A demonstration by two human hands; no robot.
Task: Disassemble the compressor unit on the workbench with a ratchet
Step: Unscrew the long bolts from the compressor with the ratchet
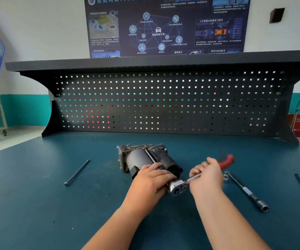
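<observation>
Forearms reach in from the bottom edge. Left hand [152,179] has its fingers [154,167] curled over the near end of the compressor unit [142,157], and right hand [207,175] has fingers [196,170] wrapped tight round the ratchet [177,186], whose head sits at that same end. The unit's lying on its side mid-worktop [37,195]. Looks like a heavy, rigid metal lump with a smooth round can, so probably rolls. Bracing the squarer cast block seems safer. One long bolt [77,172] lies well to the left.
</observation>
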